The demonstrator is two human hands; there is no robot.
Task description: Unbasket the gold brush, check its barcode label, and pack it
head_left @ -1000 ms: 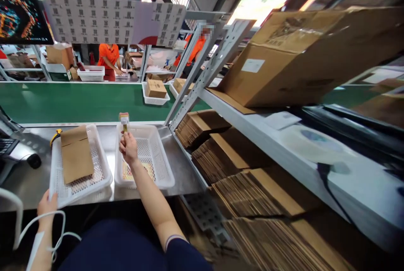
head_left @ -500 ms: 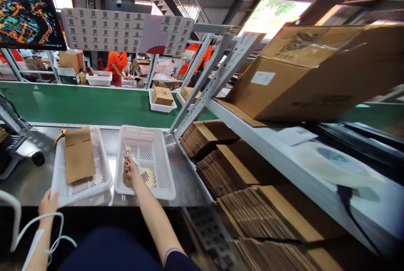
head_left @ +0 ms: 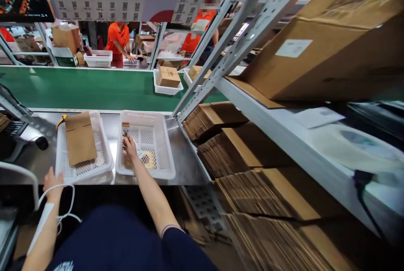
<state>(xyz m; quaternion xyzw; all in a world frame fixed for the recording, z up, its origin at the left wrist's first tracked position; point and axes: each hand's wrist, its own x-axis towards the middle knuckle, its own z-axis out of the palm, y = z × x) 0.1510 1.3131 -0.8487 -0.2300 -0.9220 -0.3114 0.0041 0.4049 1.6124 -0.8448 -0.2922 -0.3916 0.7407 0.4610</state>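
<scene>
Packet (head_left: 125, 127), small and narrow — reddish at the top, paler below — stands pinched in the right hand (head_left: 129, 146), over a white basket (head_left: 164, 153); at the near corner of a second basket (head_left: 107, 155) rests the left hand (head_left: 52, 183), gripping or loose I cannot tell.
</scene>
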